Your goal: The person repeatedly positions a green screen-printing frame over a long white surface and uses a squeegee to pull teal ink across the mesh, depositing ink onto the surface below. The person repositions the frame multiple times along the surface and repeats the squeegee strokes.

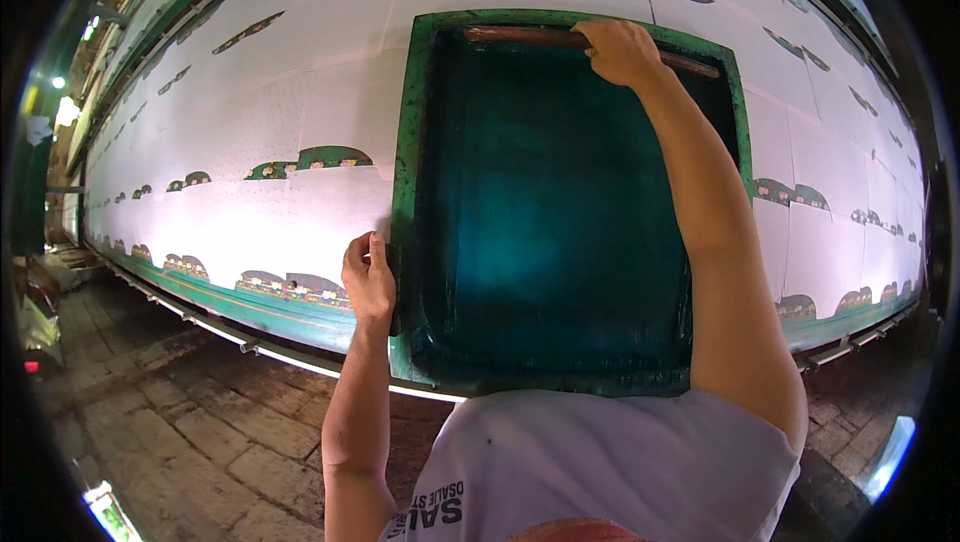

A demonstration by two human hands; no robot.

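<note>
A printing screen with a green wooden frame and dark teal mesh lies in front of me. My right hand reaches across to its far end, with closed fingers round the top of a long reddish-brown squeegee. The squeegee lies crosswise just inside the frame's far edge. Beside the frame's left edge is my left hand, its fingers loosely bent and the thumb apart. I see nothing in it. Whether it touches the frame, I cannot tell.
Under the screen stretches a long table with white sheets, which bear rows of dark green, flowered shapes. A metal rail runs along the table's near edge. Stone paving shows below, and bright lamps at far left.
</note>
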